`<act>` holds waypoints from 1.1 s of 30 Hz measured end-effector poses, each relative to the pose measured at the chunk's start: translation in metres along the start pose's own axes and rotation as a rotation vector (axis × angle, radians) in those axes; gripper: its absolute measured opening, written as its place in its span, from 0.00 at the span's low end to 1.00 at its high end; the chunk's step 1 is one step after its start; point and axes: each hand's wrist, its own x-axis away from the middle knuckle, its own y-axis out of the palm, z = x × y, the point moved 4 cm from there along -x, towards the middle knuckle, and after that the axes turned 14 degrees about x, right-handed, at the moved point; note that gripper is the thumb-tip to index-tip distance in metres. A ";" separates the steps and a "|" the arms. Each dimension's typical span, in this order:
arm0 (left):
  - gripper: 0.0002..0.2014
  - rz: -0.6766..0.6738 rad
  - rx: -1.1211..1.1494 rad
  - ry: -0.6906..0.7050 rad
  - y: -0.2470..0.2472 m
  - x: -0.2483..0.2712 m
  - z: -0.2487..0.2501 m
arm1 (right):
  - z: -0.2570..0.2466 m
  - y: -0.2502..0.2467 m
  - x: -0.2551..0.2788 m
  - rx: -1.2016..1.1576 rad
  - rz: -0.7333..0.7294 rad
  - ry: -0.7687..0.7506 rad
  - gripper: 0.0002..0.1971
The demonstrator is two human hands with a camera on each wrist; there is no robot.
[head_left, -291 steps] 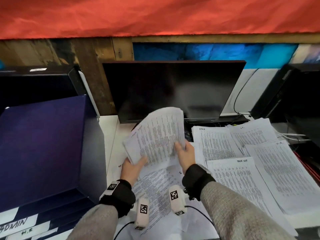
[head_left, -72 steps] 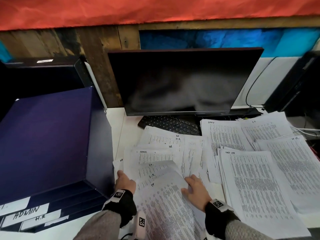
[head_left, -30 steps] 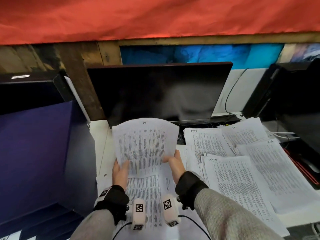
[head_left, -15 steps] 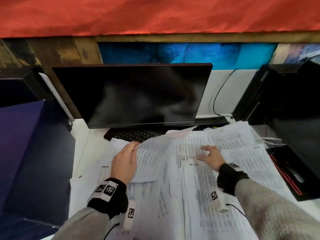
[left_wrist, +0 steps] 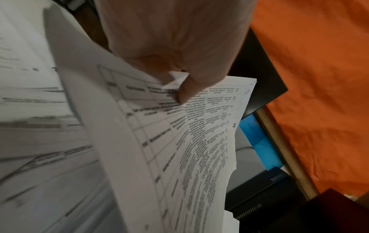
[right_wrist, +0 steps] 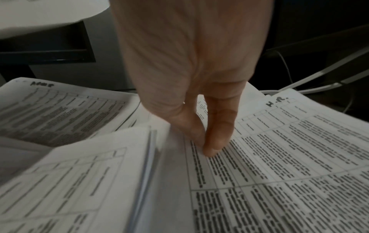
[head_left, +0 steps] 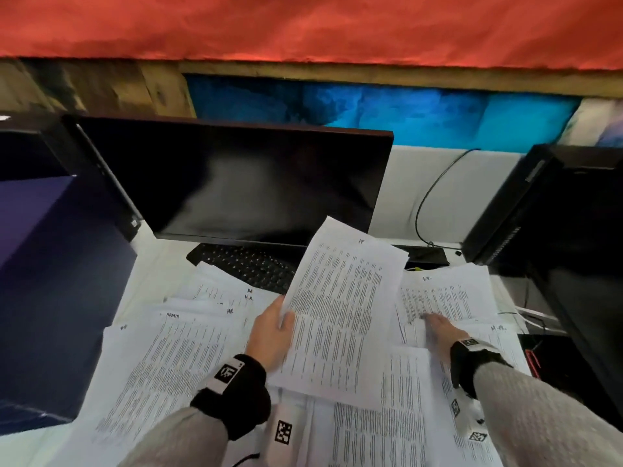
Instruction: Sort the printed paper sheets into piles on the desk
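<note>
My left hand (head_left: 273, 335) pinches the left edge of a printed sheet (head_left: 340, 311) and holds it tilted above the desk; the thumb (left_wrist: 189, 89) lies on the printed side of the sheet (left_wrist: 179, 141). My right hand (head_left: 438, 332) rests with straight fingers (right_wrist: 217, 138) on a pile of sheets (head_left: 445, 294) at the right. That pile (right_wrist: 289, 149) bears the mark "H.R." at its top. More printed sheets (head_left: 175, 358) lie spread over the white desk (head_left: 148, 271) at the left and front.
A black monitor (head_left: 242, 183) stands at the back, with a black keyboard (head_left: 249, 267) partly under the papers. At the left sits a dark blue tray cabinet (head_left: 50, 281). A black computer tower (head_left: 559, 237) with cables stands at the right.
My left hand has lifted one sheet off the desk and carried it rightward. The right hand stays flat on the right piles, a little nearer to me.
</note>
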 end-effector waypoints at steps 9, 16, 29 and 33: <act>0.14 0.038 -0.024 -0.042 0.026 0.001 -0.015 | 0.014 0.004 -0.016 -0.119 -0.021 -0.008 0.20; 0.12 0.112 0.027 0.090 0.065 -0.007 0.007 | 0.040 -0.024 0.019 -0.213 0.179 -0.063 0.13; 0.27 -0.194 0.123 -0.312 0.226 -0.019 -0.010 | 0.111 -0.040 0.111 -0.538 0.650 0.003 0.20; 0.24 -0.272 -0.062 -0.384 0.255 -0.020 -0.028 | 0.116 -0.036 0.119 -0.513 0.700 0.005 0.25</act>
